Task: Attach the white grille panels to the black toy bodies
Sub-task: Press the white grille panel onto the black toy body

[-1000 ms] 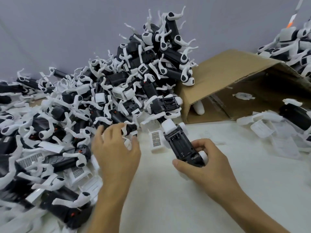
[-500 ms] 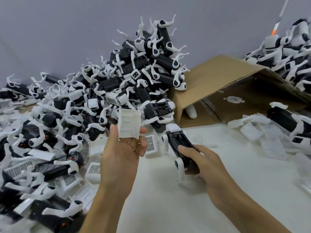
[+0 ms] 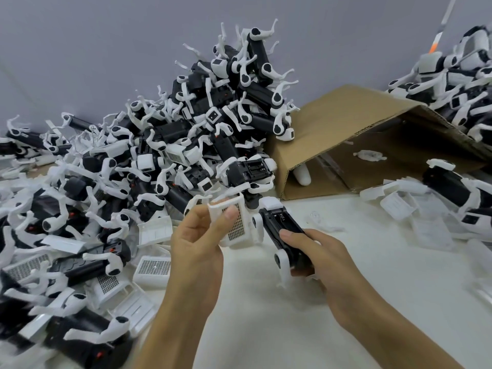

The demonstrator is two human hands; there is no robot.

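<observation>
Nearest, both forearms enter from the bottom edge, cut off there, over a bare stretch of white table (image 3: 279,328) that lies open below and between the wrists. The left hand (image 3: 197,243) pinches a white grille panel (image 3: 234,222), thumb pressed on its meshed face and fingers curled behind its near edge; the panel is lifted and tilted, just left of the right hand's load without touching it, as far as can be seen. The right hand (image 3: 319,257) grips a black toy body (image 3: 285,233), thumb lying along its top and fingers wrapped underneath, hidden. The body's far end points away from the wrist; a white leg hangs below it toward the table.

Left of the left hand, loose panels (image 3: 153,269) and finished toys crowd the table right up to the wrist. To the right of the right hand the surface stays open until blurred white parts (image 3: 396,206) near the frame's edge.

Beyond both hands rises a tall heap of toys (image 3: 213,123), individual pieces hard to separate. A cardboard box (image 3: 346,123) lies on its side behind the right hand, its interior shadowed. Another pile (image 3: 458,75) is cut off at the upper right.
</observation>
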